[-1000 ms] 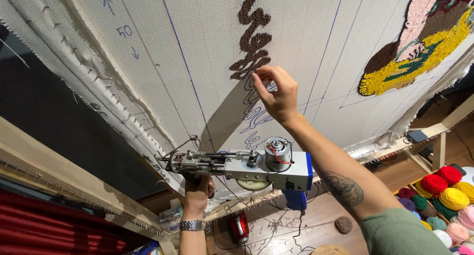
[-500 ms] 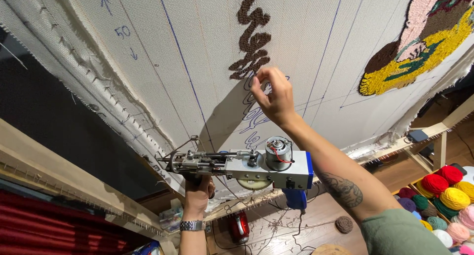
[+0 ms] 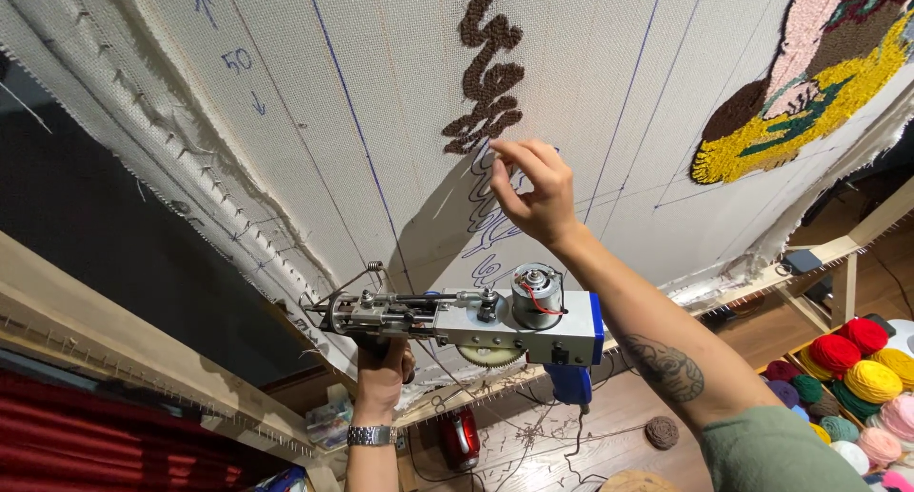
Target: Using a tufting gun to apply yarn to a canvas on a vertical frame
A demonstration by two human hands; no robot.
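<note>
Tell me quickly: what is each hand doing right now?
Left hand: closed around the tufting gun.
Right hand: holds nothing; fingers half curled at the stretched cloth.

One tufting gun (image 3: pixel 476 321), two hands, one stretched canvas (image 3: pixel 381 101)

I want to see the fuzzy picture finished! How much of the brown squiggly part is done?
The top of the brown tufted strip is filled in. The right hand touches the cloth just below it, and the left hand holds the tufting gun away from the cloth. Blue drawn outlines underneath are still bare.
</note>
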